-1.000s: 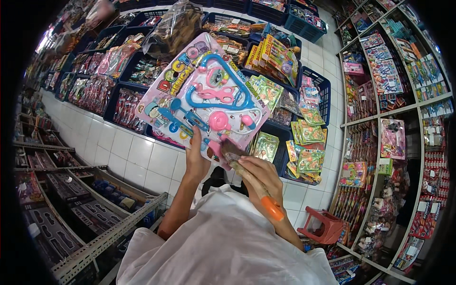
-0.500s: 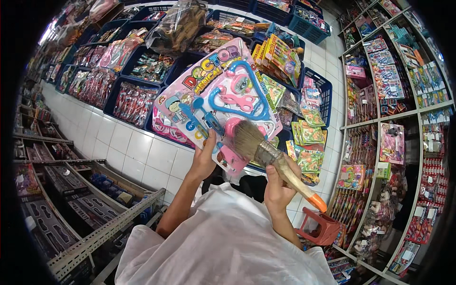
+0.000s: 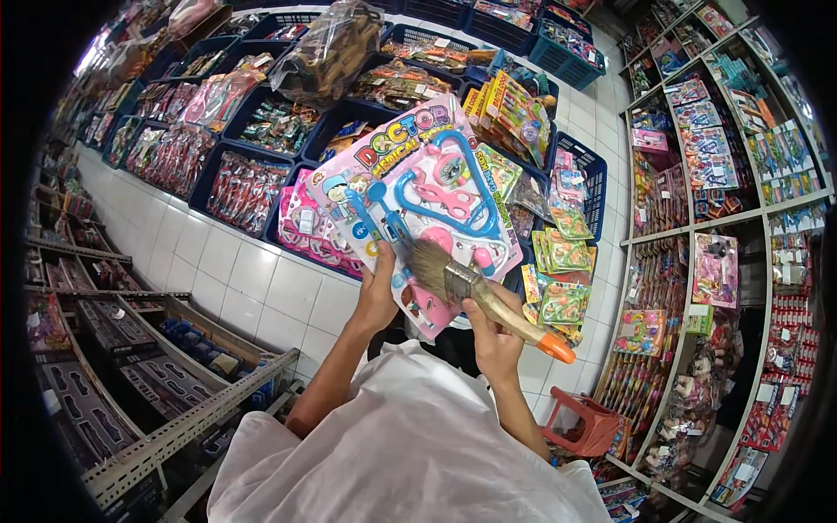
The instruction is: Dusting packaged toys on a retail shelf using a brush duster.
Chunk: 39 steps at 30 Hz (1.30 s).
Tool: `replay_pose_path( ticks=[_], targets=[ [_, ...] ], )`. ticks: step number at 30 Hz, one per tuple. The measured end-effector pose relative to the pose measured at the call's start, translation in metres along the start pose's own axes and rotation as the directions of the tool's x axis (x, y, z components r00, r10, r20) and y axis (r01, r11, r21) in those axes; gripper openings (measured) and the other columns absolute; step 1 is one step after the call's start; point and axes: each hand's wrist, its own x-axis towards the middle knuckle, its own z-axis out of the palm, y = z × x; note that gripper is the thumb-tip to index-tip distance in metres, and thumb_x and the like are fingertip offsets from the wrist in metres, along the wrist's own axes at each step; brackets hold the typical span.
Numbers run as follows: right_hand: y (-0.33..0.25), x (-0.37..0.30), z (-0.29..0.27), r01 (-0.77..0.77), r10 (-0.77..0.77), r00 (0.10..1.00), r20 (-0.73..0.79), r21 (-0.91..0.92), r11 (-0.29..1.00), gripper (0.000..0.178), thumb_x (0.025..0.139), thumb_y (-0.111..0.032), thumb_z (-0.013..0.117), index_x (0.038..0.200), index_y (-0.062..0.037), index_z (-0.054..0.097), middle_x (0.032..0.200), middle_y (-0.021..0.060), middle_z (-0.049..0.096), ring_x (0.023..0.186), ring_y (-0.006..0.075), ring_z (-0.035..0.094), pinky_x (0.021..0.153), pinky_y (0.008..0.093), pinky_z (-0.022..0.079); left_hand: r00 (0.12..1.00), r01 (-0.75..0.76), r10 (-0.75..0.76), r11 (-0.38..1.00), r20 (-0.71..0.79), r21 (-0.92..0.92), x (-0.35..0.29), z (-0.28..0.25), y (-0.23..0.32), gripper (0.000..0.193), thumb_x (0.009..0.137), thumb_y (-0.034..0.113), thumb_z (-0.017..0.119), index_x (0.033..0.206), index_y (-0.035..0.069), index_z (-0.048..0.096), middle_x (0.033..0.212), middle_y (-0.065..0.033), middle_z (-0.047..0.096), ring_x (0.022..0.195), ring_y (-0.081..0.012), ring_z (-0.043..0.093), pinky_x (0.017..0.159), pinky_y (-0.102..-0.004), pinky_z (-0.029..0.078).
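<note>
My left hand grips the lower left edge of a pink toy doctor set, a carded pack with a blue stethoscope and pink scissors under clear plastic. The thumb lies on its front; the other fingers are hidden behind it. In my right hand is a wide paintbrush with a pale wooden handle and an orange end. Its grey-brown bristles rest against the lower part of the pack, close to my left thumb. The pack is held tilted in front of me, above the blue baskets.
Blue plastic baskets full of packaged toys stand on the white tiled floor. A bagged brown bundle lies on the far ones. Metal racks flank me, a low one at left. A red stool stands at right.
The brush has moved left and slightly down across the pack, with my right hand following. The pack has shifted a little to the right and down, still in my left hand.
</note>
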Motion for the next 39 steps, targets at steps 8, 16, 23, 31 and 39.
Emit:
replay_pose_path(
  ticks=[8,16,23,31,39],
  targets=[
    [0.011,-0.004,-0.026,0.005,0.021,0.989,0.147,-0.176,0.984,0.034,0.085,-0.002,0.07,0.116,0.0025,0.057,0.106,0.009,0.064,0.095,0.0115,0.06,0.084,0.0253,0.049,0.983,-0.164,0.145,0.97,-0.116,-0.179,0.017,-0.008,0.032,0.05,0.099,0.051,0.04,0.128,0.011,0.044,0.107,-0.0015,0.058,0.09,-0.0067,0.06,0.061,-0.0208,0.048],
    [0.007,-0.006,-0.031,-0.117,0.117,0.988,-0.101,0.006,0.993,0.034,0.086,-0.004,0.068,0.117,0.0055,0.056,0.107,0.0074,0.063,0.096,0.013,0.06,0.088,0.026,0.047,0.952,-0.218,0.203,0.975,-0.229,-0.038,0.025,-0.011,0.049,0.044,0.099,0.038,0.05,0.126,0.004,0.044,0.101,-0.0023,0.056,0.089,-0.009,0.056,0.07,-0.0248,0.047],
    [0.01,-0.001,-0.032,-0.291,0.319,0.943,-0.094,0.23,0.929,0.025,0.091,-0.012,0.065,0.111,0.0027,0.06,0.099,0.0043,0.064,0.088,0.0079,0.058,0.075,0.0238,0.044,0.881,-0.349,0.439,0.854,-0.175,0.385,0.026,-0.012,0.059,0.037,0.093,0.012,0.063,0.122,-0.002,0.044,0.1,-0.0052,0.06,0.084,-0.0084,0.057,0.07,-0.0237,0.047],
    [0.02,0.0,-0.021,-0.351,0.391,0.914,-0.104,0.276,0.895,0.023,0.091,-0.014,0.066,0.106,0.0022,0.063,0.101,0.0043,0.065,0.089,0.0068,0.058,0.079,0.0236,0.043,0.829,-0.447,0.555,0.577,0.074,0.684,0.018,-0.001,0.049,0.051,0.092,0.009,0.062,0.136,0.001,0.038,0.109,-0.0181,0.061,0.09,-0.0257,0.065,0.074,-0.0339,0.052],
    [0.022,0.001,-0.022,-0.358,0.41,0.905,-0.113,0.315,0.879,0.026,0.092,-0.015,0.065,0.111,0.0027,0.061,0.107,0.0058,0.065,0.096,0.0091,0.059,0.085,0.025,0.044,0.68,-0.618,0.516,0.023,0.521,0.786,0.021,-0.008,0.034,0.063,0.079,-0.007,0.058,0.138,0.011,0.045,0.13,-0.0146,0.054,0.106,-0.0336,0.061,0.083,-0.0414,0.054]
  ],
)
